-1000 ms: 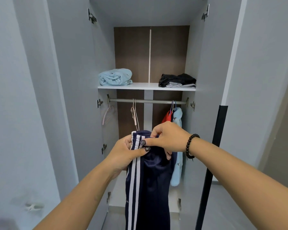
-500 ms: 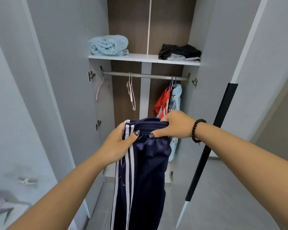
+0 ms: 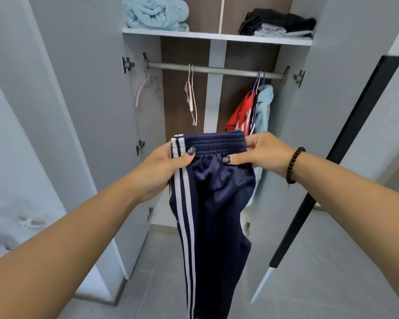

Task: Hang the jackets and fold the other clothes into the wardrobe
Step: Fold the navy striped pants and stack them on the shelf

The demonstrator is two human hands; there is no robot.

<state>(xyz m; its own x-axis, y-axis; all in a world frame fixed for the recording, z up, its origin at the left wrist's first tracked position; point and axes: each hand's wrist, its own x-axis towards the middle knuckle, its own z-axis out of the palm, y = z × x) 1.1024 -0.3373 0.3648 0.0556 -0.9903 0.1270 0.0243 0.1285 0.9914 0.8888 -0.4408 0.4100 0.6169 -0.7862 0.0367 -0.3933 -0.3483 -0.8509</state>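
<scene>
Drawn apart since a second ago, the left hand [image 3: 164, 166] and right hand [image 3: 266, 151] each pinch an end of the waistband of shiny navy white-striped track trousers [image 3: 213, 203], hanging before the open grey wardrobe [image 3: 90, 88] under its metal rail [image 3: 217, 70].

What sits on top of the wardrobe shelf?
On the shelf: a light blue bundle at left, a black and grey folded pile at right. The frame cuts off anything higher.
</scene>
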